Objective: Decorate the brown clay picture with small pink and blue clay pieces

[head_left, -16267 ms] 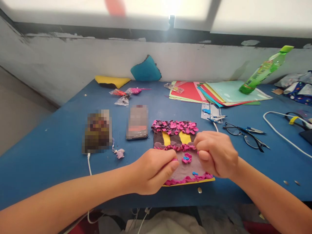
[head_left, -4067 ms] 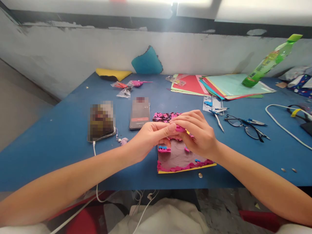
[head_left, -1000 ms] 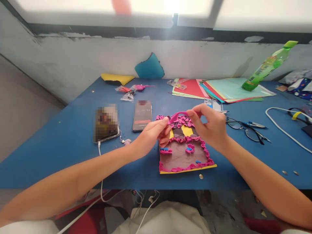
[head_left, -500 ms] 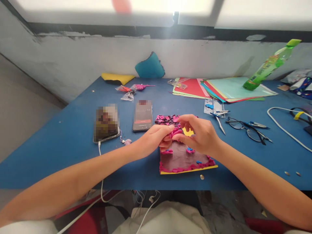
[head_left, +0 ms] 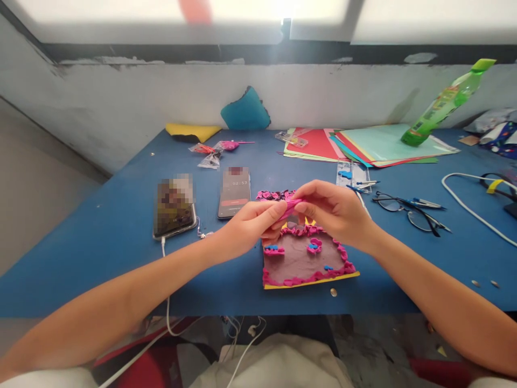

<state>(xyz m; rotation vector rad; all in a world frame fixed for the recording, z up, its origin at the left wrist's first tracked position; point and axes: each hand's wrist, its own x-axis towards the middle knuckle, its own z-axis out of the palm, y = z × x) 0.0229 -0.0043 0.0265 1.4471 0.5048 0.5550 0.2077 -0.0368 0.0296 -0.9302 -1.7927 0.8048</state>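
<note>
Pink clay pinched between two hands above the panel

The left hand (head_left: 266, 220) and right hand (head_left: 337, 213) are close together, both clamped on the pink clay (head_left: 294, 205) between thumb and fingers. The clay is above the far part of the panel (head_left: 297, 264), which lies on the tabletop (head_left: 100, 237) with its yellow edge (head_left: 313, 281) toward the person.

The clay looks soft, so light, even pressure probably serves best; a hard pinch could thin or tear it. Working it slightly higher would likely spare the raised pink trim (head_left: 346, 253) and the two pink-and-blue pieces, one at left (head_left: 274, 250), one further right (head_left: 314, 247), from a stray knuckle.

The fingers cover much of the clay, so its full shape cannot be told. The hands also hide most of the panel's far part; only bits of yellow show there. The right fingertips overlap the clay, and exactly where they press is hard to make out.
</note>
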